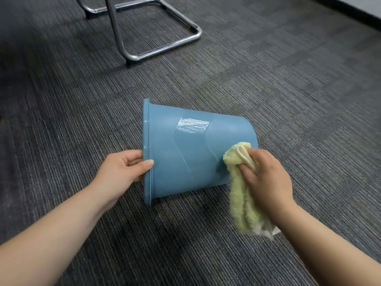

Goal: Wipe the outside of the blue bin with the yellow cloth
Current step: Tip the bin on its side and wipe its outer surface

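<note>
The blue bin (185,149) lies on its side on the carpet, rim to the left and base to the right. My left hand (121,170) grips the rim, thumb on the outer wall and fingers inside the opening. My right hand (266,178) holds the fluffy yellow cloth (239,188) and presses its bunched top against the bin's outer wall near the base. The rest of the cloth hangs down beside my wrist toward the floor. The bin's inside is hidden.
Grey striped carpet (288,89) covers the floor all around. A chair's chrome sled base (165,46) stands behind the bin at the upper left. A dark skirting and a wall (362,9) run across the top right corner.
</note>
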